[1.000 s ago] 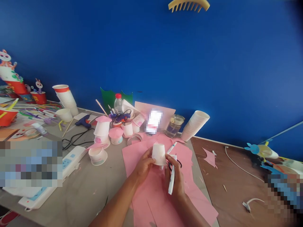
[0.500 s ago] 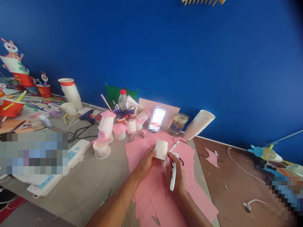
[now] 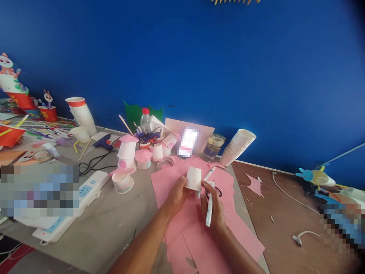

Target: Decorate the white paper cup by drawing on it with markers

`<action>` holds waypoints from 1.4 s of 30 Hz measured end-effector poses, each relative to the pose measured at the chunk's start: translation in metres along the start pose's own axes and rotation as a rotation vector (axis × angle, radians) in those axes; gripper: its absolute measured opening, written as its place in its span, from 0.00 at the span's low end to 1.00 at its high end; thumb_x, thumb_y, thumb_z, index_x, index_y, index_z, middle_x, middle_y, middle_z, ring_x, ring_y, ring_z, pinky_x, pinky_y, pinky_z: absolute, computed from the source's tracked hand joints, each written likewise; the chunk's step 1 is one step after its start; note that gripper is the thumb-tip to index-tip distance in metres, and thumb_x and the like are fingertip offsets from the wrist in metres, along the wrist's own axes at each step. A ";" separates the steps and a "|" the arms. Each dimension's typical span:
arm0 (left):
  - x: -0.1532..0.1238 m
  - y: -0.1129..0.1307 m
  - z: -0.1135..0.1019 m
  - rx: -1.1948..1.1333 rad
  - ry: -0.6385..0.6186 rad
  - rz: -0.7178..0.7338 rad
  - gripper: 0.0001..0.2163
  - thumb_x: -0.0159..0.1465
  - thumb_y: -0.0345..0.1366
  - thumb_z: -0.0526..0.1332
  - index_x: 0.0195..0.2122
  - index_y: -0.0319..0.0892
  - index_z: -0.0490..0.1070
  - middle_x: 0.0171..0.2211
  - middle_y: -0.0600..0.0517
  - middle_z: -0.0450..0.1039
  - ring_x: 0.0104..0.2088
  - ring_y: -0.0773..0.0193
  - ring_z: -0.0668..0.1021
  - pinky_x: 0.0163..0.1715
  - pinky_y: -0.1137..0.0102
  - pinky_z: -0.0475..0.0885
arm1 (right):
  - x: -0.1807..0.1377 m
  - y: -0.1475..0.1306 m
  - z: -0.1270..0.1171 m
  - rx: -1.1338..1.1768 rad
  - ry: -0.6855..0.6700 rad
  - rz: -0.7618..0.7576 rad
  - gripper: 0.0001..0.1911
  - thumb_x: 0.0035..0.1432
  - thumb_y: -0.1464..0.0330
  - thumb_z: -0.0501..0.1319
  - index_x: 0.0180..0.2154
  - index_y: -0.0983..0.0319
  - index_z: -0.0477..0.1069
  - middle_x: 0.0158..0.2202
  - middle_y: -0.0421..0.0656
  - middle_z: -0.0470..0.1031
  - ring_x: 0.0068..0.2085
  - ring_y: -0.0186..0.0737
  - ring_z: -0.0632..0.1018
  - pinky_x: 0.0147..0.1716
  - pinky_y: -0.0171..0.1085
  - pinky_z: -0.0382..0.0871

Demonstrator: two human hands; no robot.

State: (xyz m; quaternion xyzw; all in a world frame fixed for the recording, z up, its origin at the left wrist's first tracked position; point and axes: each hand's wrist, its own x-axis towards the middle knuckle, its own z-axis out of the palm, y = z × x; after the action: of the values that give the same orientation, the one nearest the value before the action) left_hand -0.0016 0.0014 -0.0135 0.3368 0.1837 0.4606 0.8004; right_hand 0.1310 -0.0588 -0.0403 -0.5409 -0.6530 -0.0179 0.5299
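Note:
In my left hand (image 3: pixel 178 194) is a small white paper cup (image 3: pixel 194 178), its fingers closed around the left side. My right hand (image 3: pixel 213 205) grips a white marker (image 3: pixel 209 209) that slants down between thumb and fingers, close to the cup's right side. Below both hands lie overlapping sheets of pink paper (image 3: pixel 196 236). A second marker (image 3: pixel 210 174) rests on the pink paper just beyond my right hand. Black-handled scissors (image 3: pixel 218 191) show partly behind that hand.
White-and-pink cup pieces (image 3: pixel 127 152) stand left of the paper. Behind are a lit phone (image 3: pixel 188 142), a glass jar (image 3: pixel 213 147) and a leaning stack of paper cups (image 3: pixel 238 146). A power strip (image 3: pixel 91 190) and a blue glue gun (image 3: pixel 104 142) lie further left.
The cup in my left hand has tilted slightly and sits a little lower against the paper. The whole view has shifted slightly; both hands keep their holds.

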 end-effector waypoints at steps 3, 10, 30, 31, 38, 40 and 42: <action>0.000 0.001 0.001 -0.005 0.001 -0.016 0.24 0.65 0.51 0.57 0.55 0.39 0.70 0.44 0.43 0.76 0.38 0.57 0.76 0.39 0.64 0.69 | 0.001 -0.001 -0.001 -0.006 0.002 -0.019 0.19 0.64 0.72 0.54 0.56 0.61 0.64 0.53 0.52 0.75 0.53 0.49 0.77 0.49 0.50 0.75; -0.003 0.001 -0.002 0.012 0.015 -0.034 0.25 0.65 0.53 0.55 0.57 0.41 0.68 0.45 0.43 0.76 0.41 0.55 0.77 0.39 0.65 0.69 | 0.000 -0.003 0.001 -0.020 0.004 -0.041 0.21 0.63 0.74 0.54 0.57 0.60 0.63 0.53 0.51 0.76 0.54 0.49 0.78 0.50 0.50 0.76; -0.003 0.002 -0.005 -0.087 0.089 -0.070 0.23 0.63 0.46 0.63 0.58 0.47 0.69 0.49 0.43 0.76 0.44 0.54 0.77 0.42 0.62 0.71 | -0.010 0.004 0.003 0.004 -0.025 0.029 0.26 0.62 0.74 0.56 0.61 0.54 0.61 0.56 0.49 0.73 0.54 0.54 0.77 0.50 0.55 0.76; -0.003 0.002 -0.006 -0.090 0.095 -0.070 0.23 0.63 0.46 0.63 0.58 0.47 0.69 0.49 0.43 0.75 0.45 0.54 0.77 0.42 0.62 0.71 | -0.010 0.004 0.003 0.008 -0.021 0.029 0.26 0.62 0.74 0.56 0.61 0.54 0.61 0.56 0.49 0.73 0.54 0.54 0.77 0.50 0.55 0.76; -0.002 0.003 -0.007 -0.064 0.112 -0.068 0.23 0.62 0.46 0.63 0.58 0.46 0.70 0.47 0.43 0.77 0.44 0.54 0.78 0.43 0.62 0.70 | -0.006 -0.001 0.002 -0.018 -0.009 -0.004 0.23 0.63 0.73 0.56 0.59 0.58 0.63 0.55 0.50 0.75 0.53 0.53 0.78 0.48 0.53 0.77; -0.002 0.003 -0.005 -0.056 0.118 -0.061 0.24 0.62 0.45 0.64 0.58 0.46 0.69 0.46 0.43 0.77 0.43 0.55 0.78 0.43 0.62 0.70 | -0.005 -0.001 0.002 -0.020 -0.013 -0.010 0.23 0.63 0.73 0.55 0.59 0.57 0.62 0.54 0.50 0.75 0.53 0.53 0.78 0.48 0.53 0.77; -0.002 0.004 -0.005 -0.044 0.115 -0.046 0.23 0.62 0.45 0.64 0.58 0.46 0.69 0.46 0.43 0.77 0.42 0.56 0.78 0.43 0.62 0.70 | -0.004 0.002 0.002 -0.017 -0.017 -0.017 0.23 0.63 0.73 0.55 0.59 0.57 0.62 0.54 0.51 0.75 0.52 0.53 0.78 0.47 0.53 0.77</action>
State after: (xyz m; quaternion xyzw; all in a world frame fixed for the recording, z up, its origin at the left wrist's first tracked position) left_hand -0.0079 0.0026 -0.0144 0.2876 0.2269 0.4645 0.8062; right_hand 0.1302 -0.0592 -0.0447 -0.5398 -0.6619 -0.0236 0.5195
